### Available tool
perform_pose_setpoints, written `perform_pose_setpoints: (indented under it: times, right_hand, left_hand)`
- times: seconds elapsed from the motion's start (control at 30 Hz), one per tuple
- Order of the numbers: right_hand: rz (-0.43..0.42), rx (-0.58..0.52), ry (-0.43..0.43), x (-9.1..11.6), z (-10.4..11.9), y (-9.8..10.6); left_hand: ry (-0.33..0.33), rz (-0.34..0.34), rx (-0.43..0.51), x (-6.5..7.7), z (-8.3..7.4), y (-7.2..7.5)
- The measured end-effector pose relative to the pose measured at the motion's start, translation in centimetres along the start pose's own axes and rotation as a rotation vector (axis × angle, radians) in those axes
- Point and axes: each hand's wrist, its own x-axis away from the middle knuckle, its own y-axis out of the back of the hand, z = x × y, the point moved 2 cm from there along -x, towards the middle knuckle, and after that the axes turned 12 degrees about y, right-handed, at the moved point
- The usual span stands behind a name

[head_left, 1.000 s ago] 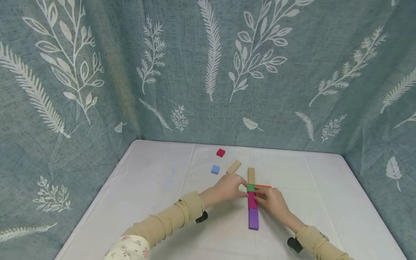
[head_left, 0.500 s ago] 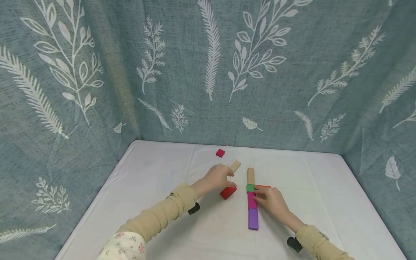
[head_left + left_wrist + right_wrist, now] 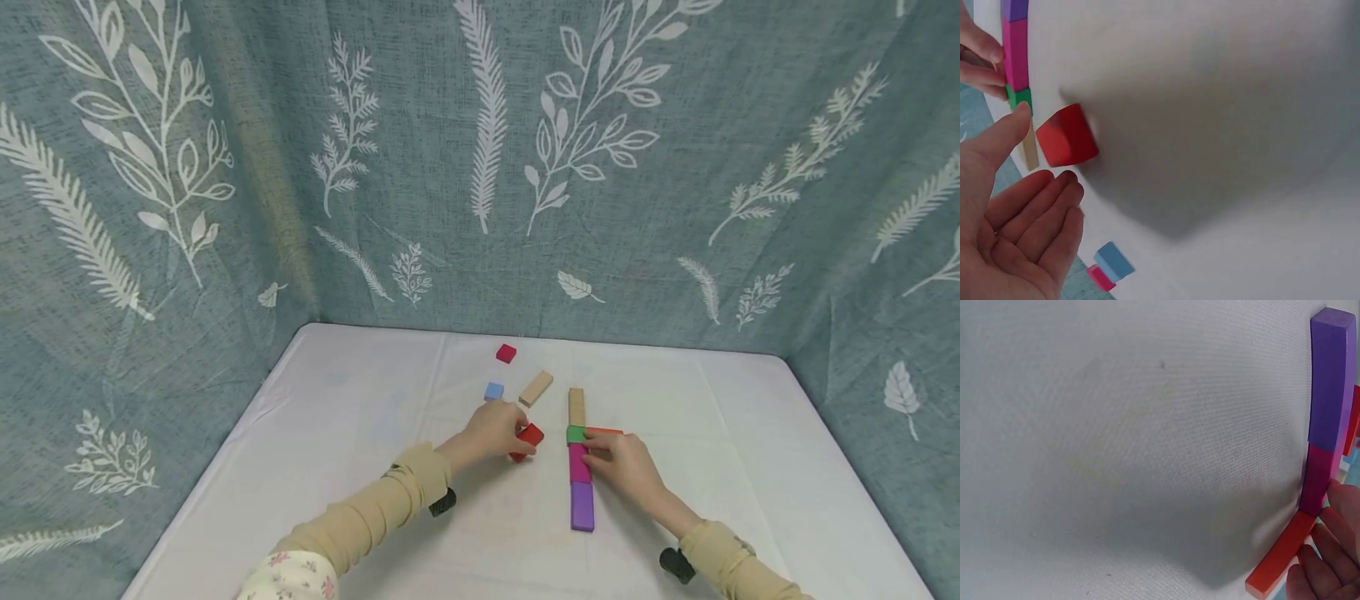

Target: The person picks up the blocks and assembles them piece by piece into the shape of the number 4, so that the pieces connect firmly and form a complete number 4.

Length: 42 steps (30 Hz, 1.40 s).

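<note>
Wide at left hand (image 3: 489,429), with thumb and fingers parted around red block (image 3: 1067,137) left of green block (image 3: 574,435), perhaps for a pinch | cannot tell grip from touch at right hand (image 3: 624,462), placed beside magenta block (image 3: 577,464), likely to steady | aligned end to end with purple block (image 3: 582,507), presumably for straightness; met at right by orange-red bar (image 3: 1280,557)

No words, numbers, brands or signs can be read. None can be read on the purple block (image 3: 582,507) or the red block (image 3: 532,433) set on the white table (image 3: 375,400), on the curtain (image 3: 427,125) hung behind the table, or on the tan sleeve (image 3: 360,518) seen over the table's near side.
</note>
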Motion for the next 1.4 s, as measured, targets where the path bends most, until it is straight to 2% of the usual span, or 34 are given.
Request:
perform_pose_setpoints:
  times: [0.27,0.47,0.63,0.87,1.2,1.4]
  right_hand:
    - [-0.012,-0.002,0.017,-0.2,0.0,0.1]
    - [-0.006,0.005,0.014,-0.3,0.1,0.2]
    - [-0.015,0.001,0.024,-0.3,0.0,0.1]
    - [-0.086,0.016,0.110,-0.1,0.1,0.2]
    - [-0.005,-0.008,0.007,0.0,-0.3,-0.2]
    - [0.010,-0.014,-0.009,0.0,-0.2,-0.2]
  left_hand:
    - [0.041,-0.048,-0.001,0.1,0.5,-0.7]
    - [0.015,-0.077,0.019,0.2,0.7,-0.7]
    - [-0.016,-0.096,0.087,0.2,1.2,-1.1]
    - [-0.026,-0.126,0.196,0.3,1.8,-1.9]
    - [-0.018,-0.127,0.353,0.6,2.2,-2.4]
    - [0.018,-0.081,0.401,0.3,2.4,-2.7]
